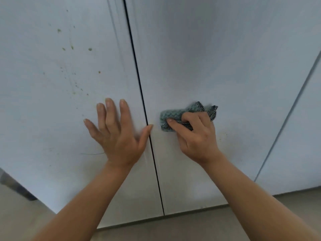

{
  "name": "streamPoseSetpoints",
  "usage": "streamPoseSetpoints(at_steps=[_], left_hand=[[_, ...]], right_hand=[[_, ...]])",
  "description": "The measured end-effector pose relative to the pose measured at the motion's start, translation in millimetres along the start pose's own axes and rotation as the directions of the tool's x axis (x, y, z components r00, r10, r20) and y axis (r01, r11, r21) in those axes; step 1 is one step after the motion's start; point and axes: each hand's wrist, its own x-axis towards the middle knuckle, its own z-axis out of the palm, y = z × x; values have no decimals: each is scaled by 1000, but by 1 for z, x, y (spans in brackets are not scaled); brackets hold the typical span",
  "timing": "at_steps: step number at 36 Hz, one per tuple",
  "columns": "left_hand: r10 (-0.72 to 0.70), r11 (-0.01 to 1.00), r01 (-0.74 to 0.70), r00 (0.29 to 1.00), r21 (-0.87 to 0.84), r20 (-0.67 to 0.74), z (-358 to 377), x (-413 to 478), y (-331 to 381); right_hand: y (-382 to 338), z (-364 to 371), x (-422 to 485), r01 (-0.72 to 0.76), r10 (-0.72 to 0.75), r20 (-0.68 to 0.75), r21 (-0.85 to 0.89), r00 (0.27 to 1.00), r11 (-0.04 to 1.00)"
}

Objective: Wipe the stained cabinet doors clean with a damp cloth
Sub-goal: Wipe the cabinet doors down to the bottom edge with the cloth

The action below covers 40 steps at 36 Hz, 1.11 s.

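Head view: cloth just beside door gap

The left door has green spots and the left hand flat on it. On the right door, the right hand holds a cloth against it. The floor lies under both doors.

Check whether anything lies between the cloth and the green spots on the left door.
Yes: the left hand is spread flat on the left door, beside the gap, right between the cloth held by the right hand on the right door and the green spots. Nothing else visible blocks the way.
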Motion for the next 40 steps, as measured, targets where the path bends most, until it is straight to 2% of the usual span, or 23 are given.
streamPoseSetpoints(at_steps=[3,6,9,12,14,21,28,32,35,40], left_hand=[[2,999,0,999,-44,54,-6,-19,-1],[13,1000,-11,997,-20,70,-8,-15,0],[15,999,-13,998,-29,66,-10,-12,5],[48,999,-47,997,-12,63,-11,-20,-2],[84,996,-84,994,-4,69,-12,-27,-11],[153,987,-157,980,23,123,-3,-55,-25],[125,992,-124,989,-11,83,2,-56,-21],[120,993,-119,990,-24,72,1,-55,-19],[108,994,-106,990,-34,91,-3,-56,-19],[84,995,-79,992,-53,97,-5,-53,-16]], right_hand=[[-15,2,-46,22,-26,139,34,990,999],[-15,-3,-59,59,-64,201,28,977,998],[-10,-9,-38,56,-57,121,11,991,998],[1,-11,-15,-27,27,-24,-28,999,999],[7,-9,-11,-73,72,-69,-15,995,997],[-4,2,-47,-59,57,50,40,997,997],[-22,-8,49,-141,148,-63,112,987,984],[-36,1,84,-114,117,-33,79,993,990],[-43,8,53,-61,60,15,61,998,996],[-37,-1,-12,129,-143,248,73,958,989]])
